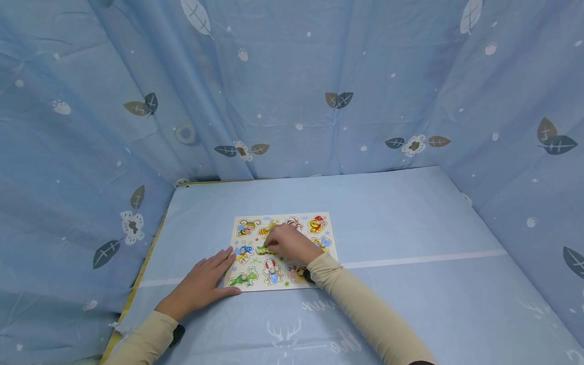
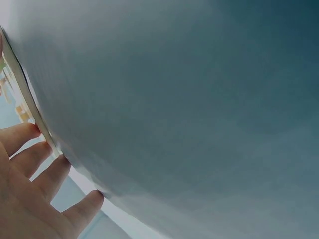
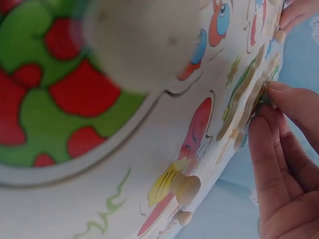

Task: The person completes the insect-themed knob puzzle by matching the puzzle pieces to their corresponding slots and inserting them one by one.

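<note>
A wooden peg puzzle board (image 1: pixel 260 284) with colourful insect pieces lies flat on the table. My right hand (image 1: pixel 292 242) is over its middle and pinches a green caterpillar piece (image 1: pixel 263 250) between thumb and fingers. In the right wrist view, that caterpillar piece (image 3: pixel 255 97) stands slightly off the board's face; its knob is hidden by the fingertips. My left hand (image 1: pixel 205 279) rests at the board's left edge with its fingers spread and straight. The left wrist view shows those fingertips of the left hand (image 2: pixel 30 199) against the board's edge (image 2: pixel 30 102).
Other pieces with round knobs sit on the board, among them a green grasshopper (image 1: pixel 243 278), a beetle (image 1: pixel 272 272) and a ladybird (image 1: pixel 318 223). A pale blue cloth (image 1: pixel 401 218) covers the table. Blue patterned curtains (image 1: pixel 296 101) hang behind and at both sides.
</note>
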`<state>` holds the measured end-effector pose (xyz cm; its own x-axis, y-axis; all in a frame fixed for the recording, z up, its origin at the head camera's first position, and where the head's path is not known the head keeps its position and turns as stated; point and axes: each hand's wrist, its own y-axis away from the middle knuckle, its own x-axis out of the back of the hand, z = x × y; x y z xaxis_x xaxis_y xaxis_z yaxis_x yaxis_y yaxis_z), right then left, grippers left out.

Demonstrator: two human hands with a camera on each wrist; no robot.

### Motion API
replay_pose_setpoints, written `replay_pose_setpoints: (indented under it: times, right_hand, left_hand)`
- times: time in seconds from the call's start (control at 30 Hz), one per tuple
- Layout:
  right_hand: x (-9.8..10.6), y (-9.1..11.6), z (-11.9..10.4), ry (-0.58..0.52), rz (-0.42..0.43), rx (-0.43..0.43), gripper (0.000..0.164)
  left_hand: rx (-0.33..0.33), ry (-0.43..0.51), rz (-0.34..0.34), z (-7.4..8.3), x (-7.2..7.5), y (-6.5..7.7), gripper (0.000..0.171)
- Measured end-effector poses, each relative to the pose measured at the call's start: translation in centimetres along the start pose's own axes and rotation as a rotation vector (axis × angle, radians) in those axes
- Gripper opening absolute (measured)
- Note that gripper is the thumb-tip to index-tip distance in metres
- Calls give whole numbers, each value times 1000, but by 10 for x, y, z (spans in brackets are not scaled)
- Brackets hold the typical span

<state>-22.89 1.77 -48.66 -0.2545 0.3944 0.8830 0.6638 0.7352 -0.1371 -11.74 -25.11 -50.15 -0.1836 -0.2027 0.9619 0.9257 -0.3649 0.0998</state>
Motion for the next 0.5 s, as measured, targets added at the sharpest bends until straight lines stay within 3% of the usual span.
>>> replay_pose_setpoints:
  times: [0.5]
  right_hand:
    - [-5,-4,-2,-2,-64,-48,14]
  left_hand:
    - [0,13,-5,0,2,0,101]
